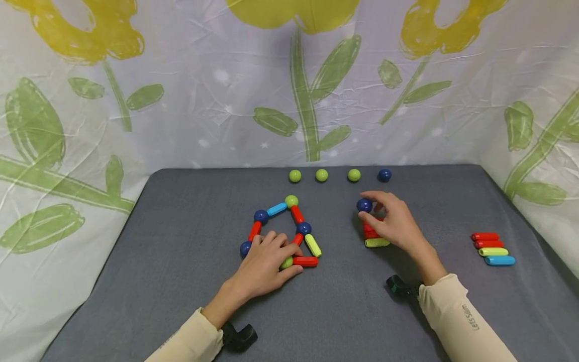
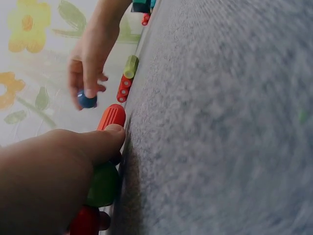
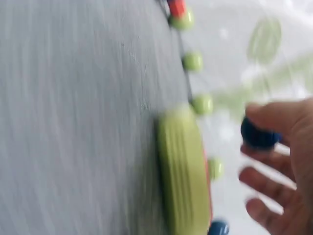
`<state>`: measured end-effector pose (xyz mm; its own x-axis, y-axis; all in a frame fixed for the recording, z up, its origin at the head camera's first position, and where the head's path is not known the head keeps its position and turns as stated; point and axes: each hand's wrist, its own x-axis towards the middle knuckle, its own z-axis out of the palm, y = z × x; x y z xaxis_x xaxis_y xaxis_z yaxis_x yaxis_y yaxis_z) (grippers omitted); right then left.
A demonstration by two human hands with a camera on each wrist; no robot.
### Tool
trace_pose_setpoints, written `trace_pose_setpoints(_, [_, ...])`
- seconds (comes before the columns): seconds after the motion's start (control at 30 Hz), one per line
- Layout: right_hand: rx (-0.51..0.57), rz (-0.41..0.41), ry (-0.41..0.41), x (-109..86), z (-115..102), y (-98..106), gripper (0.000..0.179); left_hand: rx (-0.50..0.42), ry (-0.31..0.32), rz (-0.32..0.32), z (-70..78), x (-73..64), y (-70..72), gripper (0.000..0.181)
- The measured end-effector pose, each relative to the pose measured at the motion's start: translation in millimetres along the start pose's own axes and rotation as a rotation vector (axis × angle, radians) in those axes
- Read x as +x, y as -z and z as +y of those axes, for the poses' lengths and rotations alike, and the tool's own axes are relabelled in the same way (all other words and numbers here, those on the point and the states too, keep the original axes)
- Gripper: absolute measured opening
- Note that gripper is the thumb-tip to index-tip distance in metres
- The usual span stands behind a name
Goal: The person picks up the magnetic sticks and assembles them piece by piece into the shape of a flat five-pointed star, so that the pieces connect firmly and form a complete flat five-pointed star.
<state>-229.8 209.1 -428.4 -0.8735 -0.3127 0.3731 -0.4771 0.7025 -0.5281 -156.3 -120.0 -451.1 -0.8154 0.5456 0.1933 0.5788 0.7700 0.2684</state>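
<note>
pinching one blue ball (image 1: 364,205), four balls (image 1: 321,175) behind

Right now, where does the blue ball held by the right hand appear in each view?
Head: the blue ball is right of centre, slightly below mid-height.
Left wrist: the blue ball is left of centre, slightly above mid-height.
Right wrist: the blue ball is toward the right, slightly below mid-height.
Shared landmark: the right hand, holding it.

Flower-printed cloth (image 1: 203,90) behind grey tabletop (image 1: 344,301)
</note>
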Motion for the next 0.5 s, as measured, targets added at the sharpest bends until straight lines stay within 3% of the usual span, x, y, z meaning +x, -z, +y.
trace_pose_setpoints(0.17, [0.191,-0.186,0.107,-0.3,-32.8,-18.2,0.044,0.015,0.024,0.037,-3.6,1.1,-0.3,0.021])
trace_pose_setpoints(0.3, [0.325,-0.359,0.115,-4.5,-44.9,-35.1,0.039,0.011,0.049,0.062,-6.2,1.4,0.3,0.021])
trace_pose_setpoints(0.4, [0.366,-0.448,0.119,-7.9,-47.5,-44.5,0.036,-0.008,0.068,0.06,-7.8,1.6,0.5,0.02])
trace_pose_setpoints(0.5, [0.357,-0.475,0.121,-10.3,-49.6,-50.4,0.035,-0.019,0.078,0.048,-8.6,2.2,1.2,0.019])
